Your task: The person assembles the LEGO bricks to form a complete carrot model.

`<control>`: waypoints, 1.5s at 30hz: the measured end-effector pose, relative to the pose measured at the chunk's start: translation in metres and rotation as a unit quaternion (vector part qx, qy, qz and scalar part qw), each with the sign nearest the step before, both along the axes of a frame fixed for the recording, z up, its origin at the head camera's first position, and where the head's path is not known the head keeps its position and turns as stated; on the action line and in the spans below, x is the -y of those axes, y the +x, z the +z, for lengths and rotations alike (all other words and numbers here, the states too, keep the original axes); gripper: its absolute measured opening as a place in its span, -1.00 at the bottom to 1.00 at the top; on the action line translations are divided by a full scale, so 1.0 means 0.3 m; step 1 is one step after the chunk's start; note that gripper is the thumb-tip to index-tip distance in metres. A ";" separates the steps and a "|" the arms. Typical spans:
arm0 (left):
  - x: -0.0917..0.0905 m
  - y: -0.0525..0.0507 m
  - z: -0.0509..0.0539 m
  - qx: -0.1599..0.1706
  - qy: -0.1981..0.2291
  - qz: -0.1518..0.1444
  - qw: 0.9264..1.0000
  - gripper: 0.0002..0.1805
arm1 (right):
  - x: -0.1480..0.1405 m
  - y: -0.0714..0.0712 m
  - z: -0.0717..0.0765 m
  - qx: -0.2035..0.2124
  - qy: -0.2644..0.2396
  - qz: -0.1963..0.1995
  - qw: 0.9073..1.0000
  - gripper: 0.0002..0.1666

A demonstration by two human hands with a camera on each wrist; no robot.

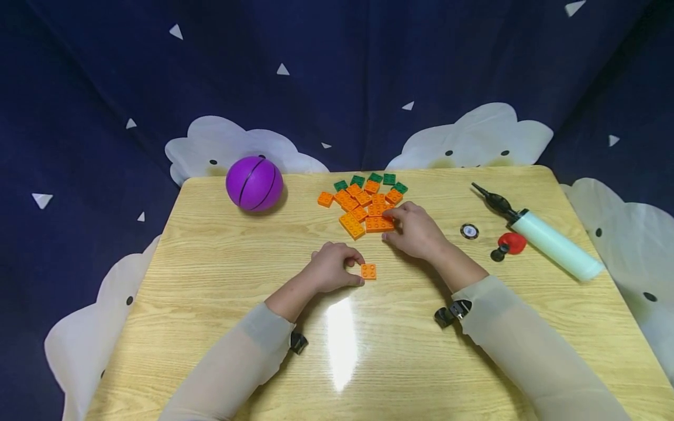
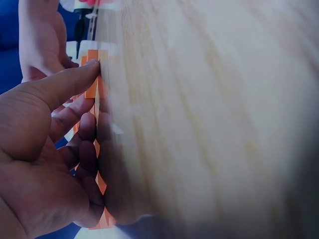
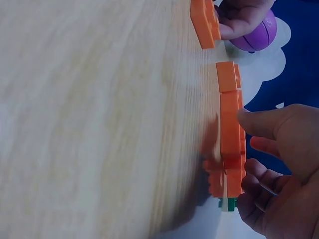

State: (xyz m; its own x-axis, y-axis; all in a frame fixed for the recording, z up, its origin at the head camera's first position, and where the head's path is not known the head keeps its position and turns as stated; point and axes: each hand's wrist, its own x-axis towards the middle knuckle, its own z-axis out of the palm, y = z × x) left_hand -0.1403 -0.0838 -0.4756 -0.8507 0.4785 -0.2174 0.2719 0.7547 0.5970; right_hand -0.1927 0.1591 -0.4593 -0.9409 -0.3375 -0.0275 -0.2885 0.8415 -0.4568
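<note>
A small square orange toy brick (image 1: 368, 271) lies on the table near the middle. My left hand (image 1: 335, 267) holds it at its left edge between thumb and index finger; the left wrist view shows the thumb against the orange brick (image 2: 92, 84). Farther back, my right hand (image 1: 416, 231) reaches over the right end of a long orange brick (image 1: 376, 224). Its thumb and index finger stand apart around that end, and in the right wrist view the thumb tip appears beside the long brick (image 3: 230, 122). Whether it touches is unclear.
Several orange bricks (image 1: 347, 202) and green bricks (image 1: 389, 179) lie clustered at the back. A purple ball (image 1: 255, 183) sits at back left. On the right are a round chip (image 1: 469, 231), a red item (image 1: 513, 242) with a black knob (image 1: 499, 253), and a pale hand pump (image 1: 555, 242).
</note>
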 end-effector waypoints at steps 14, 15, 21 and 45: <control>0.000 -0.007 -0.013 0.005 -0.004 0.000 1.000 -0.65 | -0.006 -0.019 -0.013 -0.006 0.026 0.013 1.000 -0.50; 0.001 -0.008 -0.012 0.005 -0.003 0.001 1.000 -0.65 | -0.005 -0.018 -0.012 -0.007 0.026 0.012 1.000 -0.51; 0.000 -0.007 -0.001 0.005 0.000 -0.001 1.000 -0.65 | -0.007 -0.003 -0.007 0.005 0.022 0.016 1.000 -0.55; 0.041 -0.001 0.015 -0.011 0.106 0.061 0.992 -0.48 | -0.021 0.134 0.031 0.009 -0.024 0.038 0.999 -0.60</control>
State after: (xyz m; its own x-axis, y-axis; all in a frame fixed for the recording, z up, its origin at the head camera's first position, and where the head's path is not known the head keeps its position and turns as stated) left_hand -0.1407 -0.0961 -0.4710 -0.9086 0.4044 -0.1040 0.2007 0.6414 0.7404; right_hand -0.1525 0.1653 -0.4499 -0.9119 -0.4095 -0.0267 -0.3421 0.7947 -0.5014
